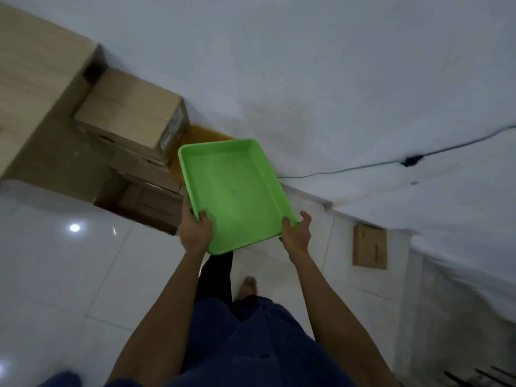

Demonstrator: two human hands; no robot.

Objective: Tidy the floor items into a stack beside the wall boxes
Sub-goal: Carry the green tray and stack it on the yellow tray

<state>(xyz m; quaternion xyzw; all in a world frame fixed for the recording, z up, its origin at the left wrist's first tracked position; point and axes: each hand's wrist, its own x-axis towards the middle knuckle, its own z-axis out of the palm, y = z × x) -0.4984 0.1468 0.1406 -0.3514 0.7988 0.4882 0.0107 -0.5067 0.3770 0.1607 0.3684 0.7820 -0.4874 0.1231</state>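
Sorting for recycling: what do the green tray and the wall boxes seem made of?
Green tray: probably moulded plastic, smooth with a soft sheen; even colour, rounded rim, small round mark at its centre. Wall boxes: apparently cardboard, matte brown, with folded flaps and a printed label on one end.

Nothing legible: the pale label [174, 125] on the cardboard box [131, 107] at ten o'clock is just blur (print far too small).

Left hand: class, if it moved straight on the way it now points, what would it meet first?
The left hand grips the green tray at its near corner, so the tray comes first. Past it, the line seems to reach the orange item beside the cardboard boxes, though depth is unclear.
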